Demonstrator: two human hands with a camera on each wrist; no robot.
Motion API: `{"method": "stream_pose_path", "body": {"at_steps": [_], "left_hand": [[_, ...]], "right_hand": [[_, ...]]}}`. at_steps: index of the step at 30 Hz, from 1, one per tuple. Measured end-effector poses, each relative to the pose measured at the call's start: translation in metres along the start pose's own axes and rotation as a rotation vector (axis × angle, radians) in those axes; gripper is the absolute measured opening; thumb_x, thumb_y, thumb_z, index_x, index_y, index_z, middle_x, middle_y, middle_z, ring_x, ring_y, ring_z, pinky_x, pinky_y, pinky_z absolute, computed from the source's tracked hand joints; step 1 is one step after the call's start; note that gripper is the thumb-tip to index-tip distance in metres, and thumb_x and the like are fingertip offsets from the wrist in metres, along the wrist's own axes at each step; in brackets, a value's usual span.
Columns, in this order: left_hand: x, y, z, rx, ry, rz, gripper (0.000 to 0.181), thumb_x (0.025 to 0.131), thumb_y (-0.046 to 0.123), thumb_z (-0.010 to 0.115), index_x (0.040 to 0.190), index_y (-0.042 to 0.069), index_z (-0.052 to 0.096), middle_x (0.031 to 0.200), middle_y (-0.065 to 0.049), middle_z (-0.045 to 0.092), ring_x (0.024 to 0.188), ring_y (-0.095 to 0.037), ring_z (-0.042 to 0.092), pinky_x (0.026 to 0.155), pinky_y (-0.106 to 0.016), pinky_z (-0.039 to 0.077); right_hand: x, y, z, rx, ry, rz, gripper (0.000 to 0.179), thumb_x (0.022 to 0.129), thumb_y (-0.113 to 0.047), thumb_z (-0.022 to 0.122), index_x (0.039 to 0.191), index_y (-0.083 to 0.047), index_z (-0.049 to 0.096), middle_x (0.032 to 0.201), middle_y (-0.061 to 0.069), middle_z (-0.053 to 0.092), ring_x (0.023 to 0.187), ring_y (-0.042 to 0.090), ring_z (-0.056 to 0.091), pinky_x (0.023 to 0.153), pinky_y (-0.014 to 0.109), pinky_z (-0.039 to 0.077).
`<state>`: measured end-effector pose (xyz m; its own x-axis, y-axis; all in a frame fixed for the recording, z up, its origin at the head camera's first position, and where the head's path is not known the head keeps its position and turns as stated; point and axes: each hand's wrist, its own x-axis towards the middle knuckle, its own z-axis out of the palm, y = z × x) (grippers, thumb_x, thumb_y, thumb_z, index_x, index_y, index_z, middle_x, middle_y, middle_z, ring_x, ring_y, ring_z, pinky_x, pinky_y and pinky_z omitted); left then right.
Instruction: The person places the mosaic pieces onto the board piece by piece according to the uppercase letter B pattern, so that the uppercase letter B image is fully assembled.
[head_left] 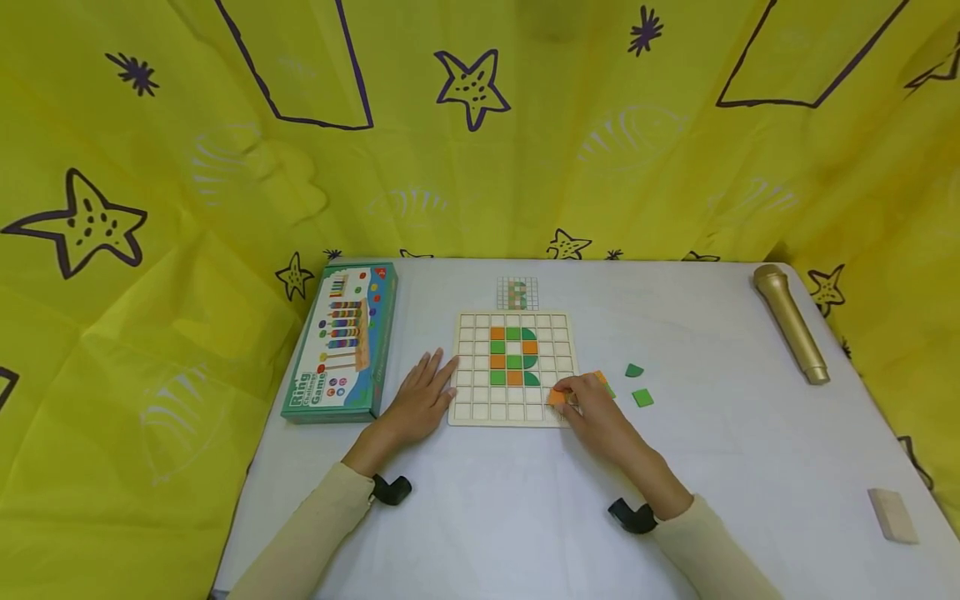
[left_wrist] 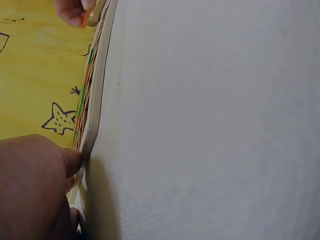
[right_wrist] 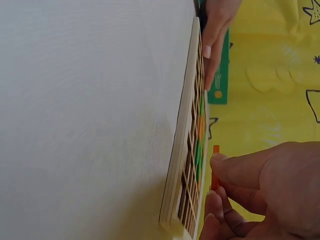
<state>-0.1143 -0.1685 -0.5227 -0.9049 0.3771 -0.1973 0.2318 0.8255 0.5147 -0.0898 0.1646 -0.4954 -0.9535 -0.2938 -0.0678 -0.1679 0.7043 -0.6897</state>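
Note:
A wooden grid board (head_left: 480, 411) lies on the white table, with orange and green tiles set in several of its cells, some of them green quarter-round tiles (head_left: 531, 379). My left hand (head_left: 420, 400) rests at the board's left edge with its fingers extended, touching the rim. Over the lower right of the board, my right hand (head_left: 600, 421) pinches an orange tile (right_wrist: 215, 181) between thumb and fingers. The right wrist view shows that tile held above the grid surface. Beside this hand lie a green quarter-round tile (head_left: 634, 370), a green square tile (head_left: 642, 397) and partly hidden tiles (head_left: 601, 377).
A small pattern card (head_left: 532, 293) lies just behind the board. On the left is a green game box (head_left: 381, 350). A gold microphone-shaped object (head_left: 791, 325) lies at the far right, and a pale wooden block (head_left: 892, 516) near the right edge. Yellow cloth (head_left: 480, 183) hangs behind.

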Motion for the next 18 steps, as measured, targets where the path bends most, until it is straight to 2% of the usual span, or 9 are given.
{"method": "stream_pose_path", "body": {"at_steps": [5,9,13,18], "left_hand": [[-0.001,-0.001,-0.002,-0.01,-0.003,-0.006,0.061,0.116,0.039,0.032,0.172,0.022,0.014,0.178,-0.01,0.0,0.164,-0.034,-0.005,0.132,-0.057,0.003],[-0.001,-0.002,-0.002,-0.009,-0.004,-0.007,0.061,0.116,0.039,0.032,0.172,0.021,0.014,0.178,-0.011,0.0,0.164,-0.035,-0.005,0.131,-0.057,0.003],[-0.001,-0.004,-0.001,0.009,-0.014,-0.009,0.061,0.116,0.04,0.031,0.172,0.021,0.012,0.178,-0.011,-0.001,0.164,-0.034,-0.006,0.132,-0.056,0.003],[0.0,-0.003,-0.001,0.009,-0.007,-0.002,0.061,0.116,0.04,0.032,0.172,0.021,0.013,0.178,-0.011,-0.001,0.164,-0.034,-0.006,0.132,-0.055,0.003]], "right_hand": [[0.022,-0.018,0.019,-0.011,-0.058,-0.024,0.026,0.102,-0.01,0.07,0.127,-0.003,0.066,0.118,0.01,0.056,0.102,0.022,0.053,0.088,0.037,0.051],[0.034,-0.031,0.033,-0.013,-0.074,-0.053,0.022,0.101,-0.011,0.071,0.123,-0.004,0.068,0.113,0.007,0.057,0.1,0.021,0.051,0.087,0.035,0.048],[0.042,-0.042,0.043,-0.064,-0.059,-0.097,0.02,0.1,-0.01,0.073,0.119,-0.005,0.071,0.11,0.006,0.059,0.102,0.023,0.054,0.087,0.037,0.047],[0.047,-0.051,0.046,-0.174,-0.028,-0.175,0.02,0.098,-0.007,0.075,0.118,-0.004,0.073,0.11,0.008,0.062,0.105,0.028,0.058,0.09,0.042,0.049]]}}
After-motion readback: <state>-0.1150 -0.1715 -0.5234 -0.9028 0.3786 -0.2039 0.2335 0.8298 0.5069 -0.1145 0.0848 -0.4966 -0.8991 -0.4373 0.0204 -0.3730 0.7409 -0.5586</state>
